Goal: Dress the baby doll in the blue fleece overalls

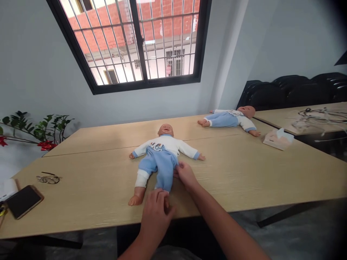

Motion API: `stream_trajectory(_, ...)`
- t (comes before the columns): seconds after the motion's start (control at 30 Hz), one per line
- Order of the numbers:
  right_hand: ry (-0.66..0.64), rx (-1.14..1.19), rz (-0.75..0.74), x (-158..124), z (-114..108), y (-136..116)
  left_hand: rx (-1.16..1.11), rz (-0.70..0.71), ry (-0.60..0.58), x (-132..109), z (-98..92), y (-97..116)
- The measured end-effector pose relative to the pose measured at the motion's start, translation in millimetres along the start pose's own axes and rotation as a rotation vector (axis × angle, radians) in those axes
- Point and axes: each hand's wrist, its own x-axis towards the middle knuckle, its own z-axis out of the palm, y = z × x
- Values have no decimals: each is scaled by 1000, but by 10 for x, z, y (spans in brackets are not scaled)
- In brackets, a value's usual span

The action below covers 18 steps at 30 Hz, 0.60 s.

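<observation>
A baby doll (166, 143) lies on its back on the table, head toward the window, in a white top with blue cuffs. Its light-blue trousers (164, 164) reach the waist; the leg on the left side has its cuff pushed up, baring the foot. My left hand (157, 209) is closed around the other leg's lower end by the trouser cuff, hiding that foot. With fingers pinched, my right hand (186, 175) grips the side of the trousers near the hip and thigh.
A second doll (223, 118) in similar clothes lies at the back right of the wooden table (89, 202), near a tissue box (278, 139). Glasses (48, 178) and a phone (24, 201) lie at left. Cables (322, 115) cover part of the side table.
</observation>
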Motion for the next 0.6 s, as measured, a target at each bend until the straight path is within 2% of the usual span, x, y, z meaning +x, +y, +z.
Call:
stream_trajectory(0.07, -16, 24, 56, 50, -20, 10, 40, 46, 71, -1, -11, -88)
stream_trajectory(0.17, -36, 28, 76, 109, -63, -23, 35, 78, 116, 45, -171, -217)
stream_trajectory(0.3, -151, -24, 53, 99, -120, -118, -75, -34, 182, 73, -414, -358)
stream_trajectory(0.37, -257, -183, -32, 77, -150, -166, -166, -135, 198, 68, -506, -424)
stream_trajectory(0.43, -315, -457, -181, 86, -194, -219, -302, -243, 200, 60, -593, -483)
stream_trajectory(0.5, -281, -692, -305, 155, -261, -287, -450, -341, 212, 57, -696, -532)
stream_trajectory(0.6, -187, -830, -358, 369, -380, -433, -586, -429, 227, 60, -888, -586)
